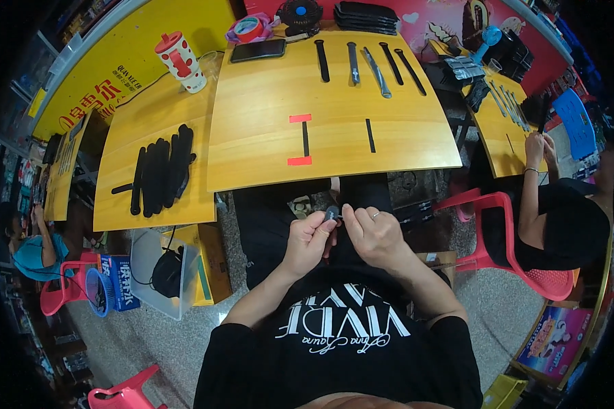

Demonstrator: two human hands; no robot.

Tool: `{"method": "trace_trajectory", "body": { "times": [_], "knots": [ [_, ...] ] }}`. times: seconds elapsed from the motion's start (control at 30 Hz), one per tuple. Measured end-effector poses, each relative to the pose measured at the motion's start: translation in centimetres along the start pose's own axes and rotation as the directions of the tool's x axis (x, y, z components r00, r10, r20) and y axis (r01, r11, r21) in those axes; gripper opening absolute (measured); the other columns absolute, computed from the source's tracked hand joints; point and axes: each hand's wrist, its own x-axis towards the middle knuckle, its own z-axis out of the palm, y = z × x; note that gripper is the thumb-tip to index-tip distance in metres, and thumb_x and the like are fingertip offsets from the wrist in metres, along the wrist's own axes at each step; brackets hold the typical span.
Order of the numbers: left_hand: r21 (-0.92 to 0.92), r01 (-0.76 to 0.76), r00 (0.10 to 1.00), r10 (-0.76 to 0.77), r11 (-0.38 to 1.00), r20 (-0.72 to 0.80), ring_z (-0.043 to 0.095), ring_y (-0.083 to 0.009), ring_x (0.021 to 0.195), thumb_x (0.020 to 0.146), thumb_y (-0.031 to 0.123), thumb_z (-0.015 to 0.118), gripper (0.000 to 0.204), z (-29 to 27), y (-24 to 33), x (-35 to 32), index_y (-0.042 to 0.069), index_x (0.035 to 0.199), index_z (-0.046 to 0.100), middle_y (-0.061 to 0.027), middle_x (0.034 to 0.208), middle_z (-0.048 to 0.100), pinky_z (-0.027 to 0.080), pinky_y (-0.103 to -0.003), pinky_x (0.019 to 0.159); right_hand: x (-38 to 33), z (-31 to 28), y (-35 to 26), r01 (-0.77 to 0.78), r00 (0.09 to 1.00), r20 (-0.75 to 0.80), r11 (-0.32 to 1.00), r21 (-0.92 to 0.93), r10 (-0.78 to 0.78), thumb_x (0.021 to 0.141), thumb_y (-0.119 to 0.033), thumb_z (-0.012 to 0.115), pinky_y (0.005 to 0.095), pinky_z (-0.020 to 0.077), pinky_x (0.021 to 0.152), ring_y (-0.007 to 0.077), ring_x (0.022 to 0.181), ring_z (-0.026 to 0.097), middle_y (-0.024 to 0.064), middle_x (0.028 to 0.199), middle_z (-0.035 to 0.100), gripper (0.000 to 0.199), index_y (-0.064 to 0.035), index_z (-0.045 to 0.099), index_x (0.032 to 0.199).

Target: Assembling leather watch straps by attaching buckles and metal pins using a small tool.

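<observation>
Both hands are in front of my body, just below the near edge of the wooden table [402, 157]. Between thumb and fingers, my left hand [307, 240] pinches a small dark grey piece [331, 213] with a pale mark; its exact kind is unclear. My right hand [374, 235] is closed at the other side of that piece, its fingertips against it. On the table ahead lie a thin black strip [305, 139] between red tape marks [300, 161] and a second black strip [370, 135].
Farther back are black straps [322, 61], a grey strap [353, 64], tweezers [376, 73], a phone [258, 50] and a small fan [299, 13]. Left stand a spotted tumbler [181, 63], a black strap pile [158, 170] and a plastic bin [160, 300]. A co-worker sits right.
</observation>
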Motion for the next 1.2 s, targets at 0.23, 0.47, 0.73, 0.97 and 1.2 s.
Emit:
{"method": "trace_trajectory", "body": {
  "times": [0.23,0.47,0.73,0.97,1.2],
  "knots": [
    [-0.035,-0.046,0.998,0.047,0.998,0.037,0.050,-0.0056,0.048,0.102,0.014,0.051,0.020,-0.5,-0.5,-0.1,0.001,0.094,0.063,-0.0007,0.066,0.058,0.039,-0.020,0.044,-0.9,1.9,-0.4,-0.278,0.940,0.051,0.675,0.683,0.336,0.076,0.009,0.063,0.0367,0.0542,0.063,0.0329,0.069,0.066,0.0164,0.078,0.065,0.031,0.0034,0.062,0.106],
    [-0.224,0.039,0.998,-0.049,0.974,-0.037,0.050,-0.0048,0.049,0.102,0.015,0.052,0.020,-0.3,-0.7,0.2,0.001,0.097,0.064,-0.0002,0.068,0.059,0.038,-0.018,0.045,0.1,-0.1,-0.5,-0.316,0.949,0.131,0.845,0.431,0.288,0.082,-0.003,0.065,0.0390,0.0482,0.056,0.0334,0.069,0.062,0.0137,0.080,0.060,0.021,0.0004,0.063,0.103],
    [-0.158,0.181,0.975,-0.155,0.971,0.159,0.048,-0.0035,0.046,0.101,0.015,0.054,0.021,-1.9,-0.2,0.4,0.000,0.092,0.067,-0.0007,0.064,0.059,0.036,-0.018,0.043,-0.8,0.4,0.4,-0.077,0.997,0.018,0.986,0.149,0.075,0.075,-0.005,0.063,0.0312,0.0452,0.051,0.0224,0.064,0.057,0.0090,0.073,0.053,0.029,0.0073,0.063,0.101],
    [0.005,0.226,0.949,-0.221,0.974,0.226,0.046,-0.0032,0.044,0.099,0.015,0.056,0.021,-2.4,0.1,0.4,0.001,0.087,0.067,0.0003,0.059,0.057,0.035,-0.018,0.042,-0.3,-0.2,2.5,0.200,0.979,0.045,0.980,0.014,-0.200,0.074,-0.009,0.064,0.0293,0.0459,0.052,0.0184,0.063,0.057,0.0066,0.071,0.053,0.028,0.0077,0.065,0.097],
    [0.311,0.224,0.854,-0.340,0.923,0.393,0.050,-0.0070,0.047,0.093,0.015,0.061,0.026,-3.5,1.1,1.1,0.001,0.071,0.062,-0.0013,0.053,0.056,0.038,-0.026,0.045,1.0,-1.4,4.1,0.429,0.853,0.278,0.897,0.104,-0.441,0.073,-0.012,0.064,0.0291,0.0493,0.058,0.0193,0.071,0.061,0.0070,0.078,0.058,0.033,0.0077,0.065,0.101]
  ]
}}
